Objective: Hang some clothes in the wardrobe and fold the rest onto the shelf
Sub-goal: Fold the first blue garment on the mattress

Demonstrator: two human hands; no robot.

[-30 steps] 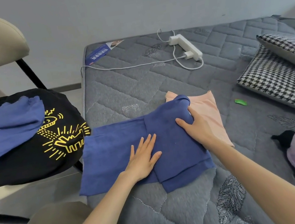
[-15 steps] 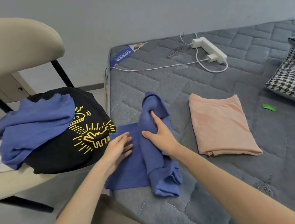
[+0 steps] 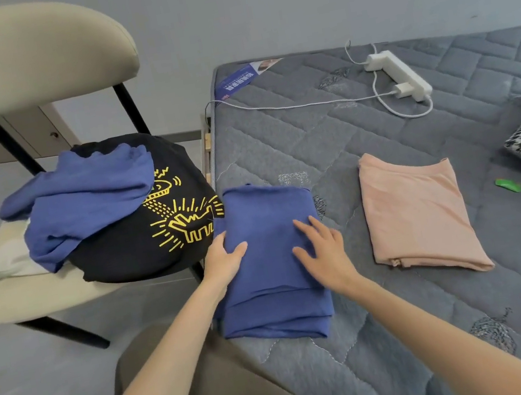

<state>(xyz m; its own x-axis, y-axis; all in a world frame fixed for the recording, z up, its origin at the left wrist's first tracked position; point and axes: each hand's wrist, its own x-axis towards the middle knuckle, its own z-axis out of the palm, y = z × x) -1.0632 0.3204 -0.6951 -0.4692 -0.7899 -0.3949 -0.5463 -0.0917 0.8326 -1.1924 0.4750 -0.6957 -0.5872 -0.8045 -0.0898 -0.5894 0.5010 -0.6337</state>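
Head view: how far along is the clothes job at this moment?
Done: a peach garment lies folded on the mattress. In hand: a blue garment, folded into a rectangle, with the left hand at its edge and the right hand flat on top. Left: another blue garment and a black printed shirt sit unfolded on the chair. No wardrobe or shelf in view.

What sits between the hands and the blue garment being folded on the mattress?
Nothing. The left hand grips the folded blue garment at its left edge; the right hand lies flat on top. Shelf and wardrobe are out of view.
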